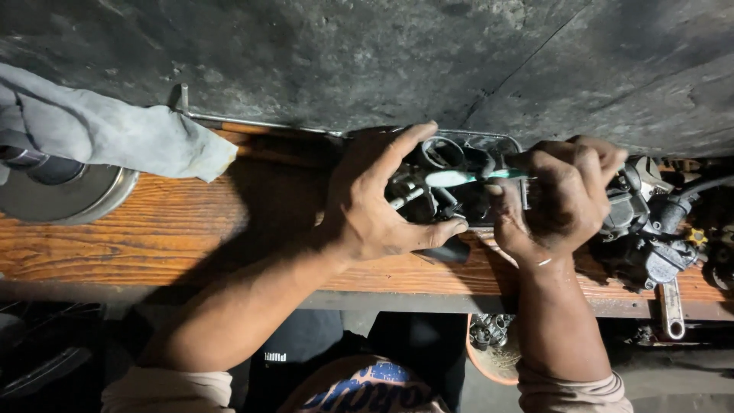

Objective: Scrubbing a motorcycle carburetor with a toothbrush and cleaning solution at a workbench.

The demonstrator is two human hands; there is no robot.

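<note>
Midway through scrubbing: left hand clasping grimy carburetor, right hand gripping green toothbrush; grime apparently remaining, view dim.

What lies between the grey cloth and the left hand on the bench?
Only bare wooden benchtop lies between grey cloth and left hand, per the head view.

Worn orange-brown wooden bench: crumpled grey cloth at left, round metal disc beneath it, dark greasy carburettor parts at right, silver spanner at edge.
</note>
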